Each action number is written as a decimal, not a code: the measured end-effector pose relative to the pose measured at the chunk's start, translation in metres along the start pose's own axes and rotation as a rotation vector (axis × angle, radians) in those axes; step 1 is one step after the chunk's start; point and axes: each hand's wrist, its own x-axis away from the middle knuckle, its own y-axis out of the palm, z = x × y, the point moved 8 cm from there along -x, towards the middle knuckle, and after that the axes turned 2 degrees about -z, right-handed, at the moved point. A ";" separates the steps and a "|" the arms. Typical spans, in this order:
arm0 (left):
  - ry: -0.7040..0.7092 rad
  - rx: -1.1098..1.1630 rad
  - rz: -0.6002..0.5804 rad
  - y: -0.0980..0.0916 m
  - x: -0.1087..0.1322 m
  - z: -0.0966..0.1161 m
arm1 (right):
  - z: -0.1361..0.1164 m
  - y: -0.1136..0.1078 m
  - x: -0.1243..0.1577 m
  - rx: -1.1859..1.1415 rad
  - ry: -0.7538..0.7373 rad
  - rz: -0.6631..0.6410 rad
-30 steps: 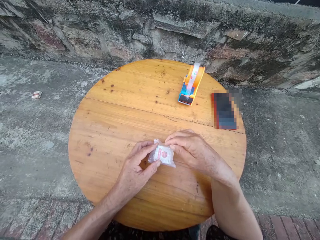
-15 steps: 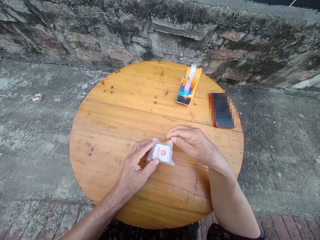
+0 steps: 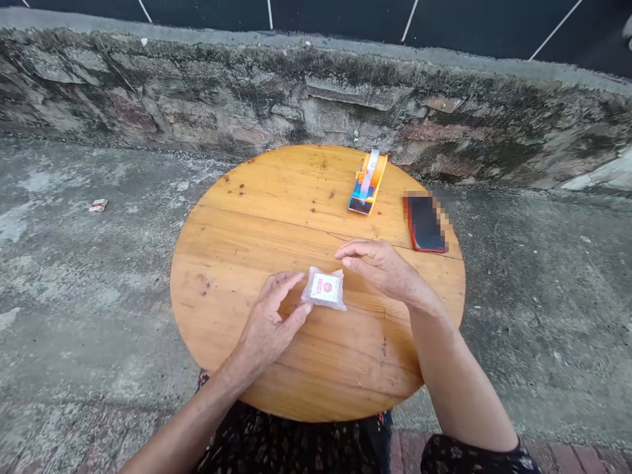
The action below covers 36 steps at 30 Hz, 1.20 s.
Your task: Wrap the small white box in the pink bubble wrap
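A small white box with red print [image 3: 326,288], wrapped in clear bubble wrap, lies on the round wooden table [image 3: 222,243]. To its left is my left hand [image 3: 274,316], thumb and fingers apart around the packet's left edge; the thumb tip is close to the wrap's lower left corner, and whether it touches I cannot tell. My right hand [image 3: 380,268] hovers up and to the right of the packet, fingers stretched toward it with a gap between thumb and forefinger. Nothing is held in it.
An orange and blue tape dispenser [image 3: 368,184] stands toward the table's far side. Right of it lies a dark phone in a red case [image 3: 427,224], partly blurred out. Behind the table runs a low stone wall [image 3: 222,99]. A small crumpled pack [image 3: 99,205] is on the concrete floor.
My view has tilted upward, showing more beyond the wall. My left hand has loosened from the wrapped box, and the right thumb and fingertips have come off the wrap's upper right corner.
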 end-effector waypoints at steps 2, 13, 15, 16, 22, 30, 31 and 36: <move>0.004 -0.007 0.008 0.000 0.000 -0.001 | -0.005 0.002 0.007 0.062 0.008 -0.008; 0.096 0.247 0.051 0.022 -0.020 -0.023 | 0.001 0.042 0.049 0.106 -0.016 0.435; 0.106 0.285 0.041 0.024 -0.019 -0.027 | 0.005 0.046 0.055 0.100 0.006 0.519; 0.110 0.298 0.041 0.024 -0.018 -0.028 | 0.006 0.046 0.058 0.100 0.015 0.554; 0.168 0.303 0.040 0.022 -0.014 -0.021 | 0.017 0.031 0.056 0.059 0.121 0.585; 0.257 0.203 0.030 0.021 -0.018 -0.007 | 0.062 0.017 0.004 -0.092 0.372 0.358; 0.259 0.200 0.035 0.021 -0.018 -0.007 | 0.066 0.018 -0.001 -0.115 0.391 0.336; 0.264 0.170 0.029 0.021 -0.018 -0.006 | 0.072 0.028 -0.013 -0.231 0.421 0.269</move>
